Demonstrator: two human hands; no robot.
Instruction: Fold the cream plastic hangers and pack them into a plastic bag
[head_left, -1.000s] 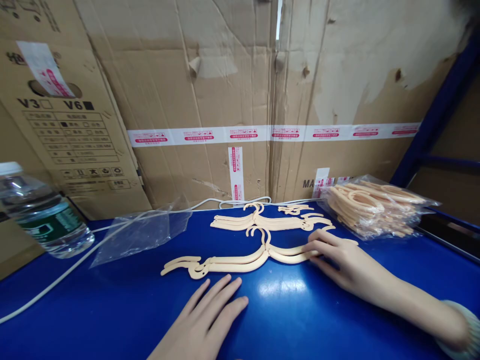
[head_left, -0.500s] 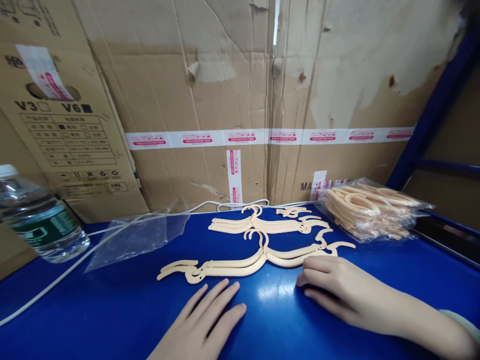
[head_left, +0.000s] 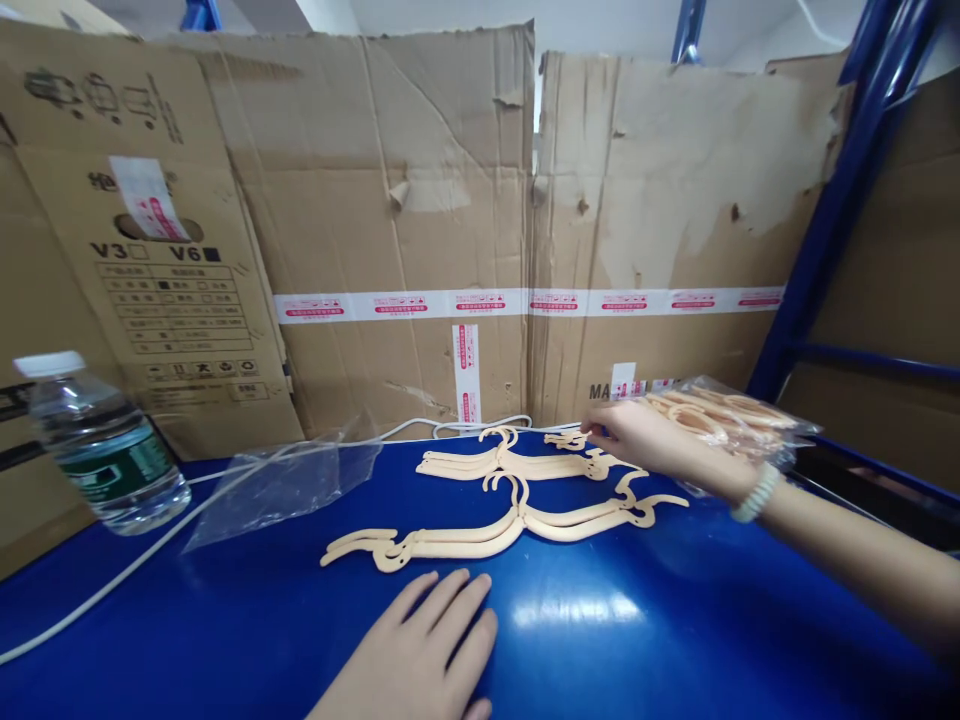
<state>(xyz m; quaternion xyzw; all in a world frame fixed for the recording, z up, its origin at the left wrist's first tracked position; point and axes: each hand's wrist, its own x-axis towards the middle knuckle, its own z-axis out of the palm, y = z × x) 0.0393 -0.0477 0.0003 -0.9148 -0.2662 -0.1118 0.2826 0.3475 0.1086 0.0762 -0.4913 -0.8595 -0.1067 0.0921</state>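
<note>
My left hand [head_left: 416, 650] lies on the blue table at the front, its fingers stretched out and nothing in them. Just beyond its fingertips is a pair of cream plastic folding hangers [head_left: 472, 540], unfolded one beside the other, hooks pointing away. Behind these sits a second, more compact set of hangers [head_left: 457, 466]. My right hand [head_left: 637, 435] reaches across to the back, fingers curled down at a small heap of cream hanger pieces [head_left: 564, 440]. Whatever lies under its fingertips is hidden.
A clear bag of cream hangers [head_left: 739, 405] stands at back right, partly behind my right forearm. On the left are a water bottle [head_left: 112, 450], a clear plastic bag [head_left: 289, 495] and a white cable [head_left: 112, 585]. Cardboard sheets [head_left: 375, 220] wall off the back; a blue post [head_left: 825, 220] rises at right.
My right hand has left the right end of the front hangers and moved back to the small pieces. My left hand stays near its place. The view has tilted up.
</note>
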